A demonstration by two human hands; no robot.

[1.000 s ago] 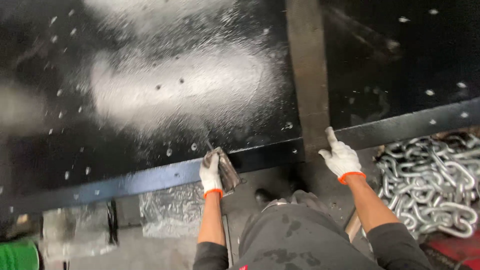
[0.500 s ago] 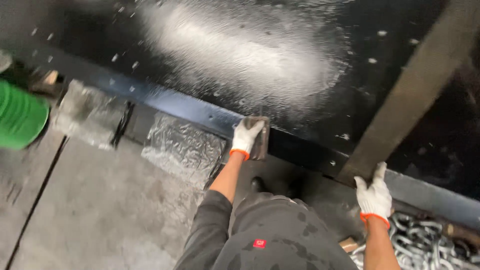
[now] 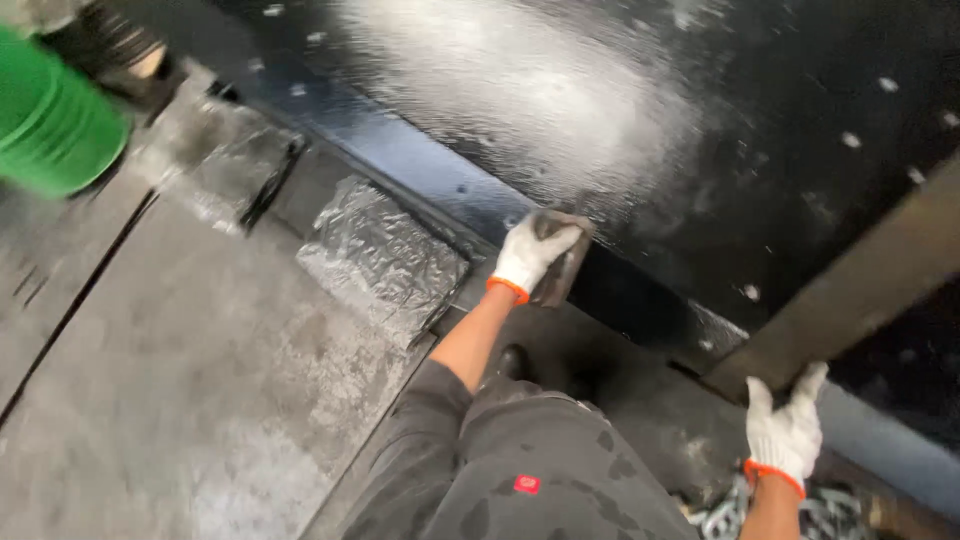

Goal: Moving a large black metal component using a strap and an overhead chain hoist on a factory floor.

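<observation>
The left hand (image 3: 528, 255), in a white knit glove with an orange cuff, had its grip clamped on a dark, flat sanding pad (image 3: 560, 262), pressing it against the front edge of a big black panel (image 3: 800, 120). The pad sat right at the blue-black rim of that panel, just below a wide pale, scuffed patch (image 3: 540, 100) on the glossy surface. The right hand (image 3: 785, 430), gloved the same way, lay flat with its fingers spread on the lower end of a brown wooden beam (image 3: 860, 290) that slanted across the panel; its grip was apart, closed on nothing. A crinkled silver foil-wrapped block (image 3: 385, 260) lay on the grey floor (image 3: 150, 400) beside the left forearm, and a green bucket (image 3: 50, 130) stood at the far left. Steel chain links (image 3: 725, 515) showed beside the right wrist.
</observation>
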